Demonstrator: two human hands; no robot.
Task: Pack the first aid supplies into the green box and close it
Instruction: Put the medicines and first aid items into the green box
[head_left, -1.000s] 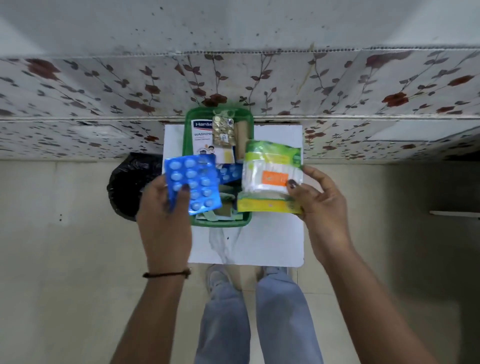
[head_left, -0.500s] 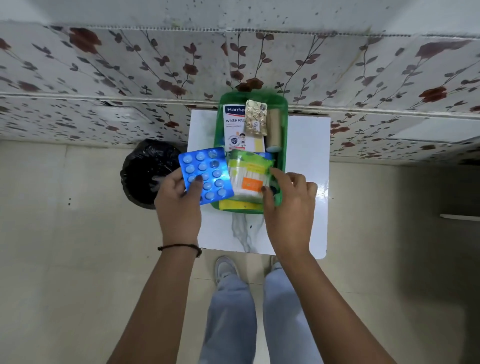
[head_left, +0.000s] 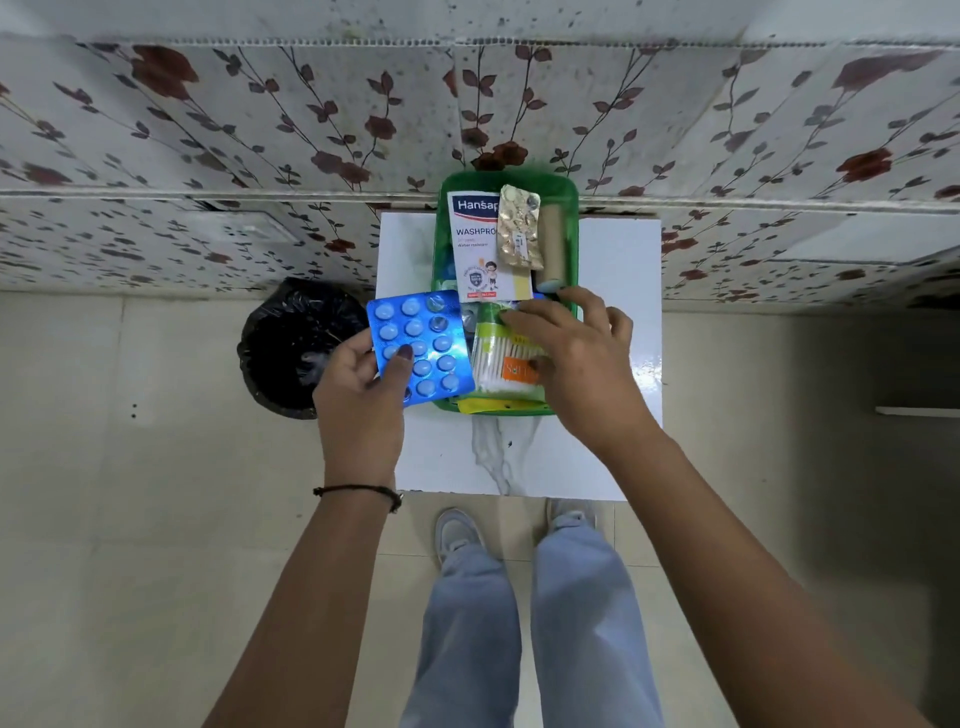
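The green box (head_left: 571, 218) sits open at the centre of the frame, on a white bench (head_left: 618, 270) against a floral wall. In its upper half lie a plaster box (head_left: 475, 244), a gold blister strip (head_left: 518, 226) and a tan roll (head_left: 553, 244). The right hand (head_left: 576, 358) rests spread on a cotton swab pack (head_left: 498, 358) in the box's lower half; whether the fingers actually grip it is unclear. The left hand (head_left: 358, 400) pinches a blue blister pack (head_left: 418, 348) at the box's left edge. A black-lined bin (head_left: 291, 343) stands left of the bench.
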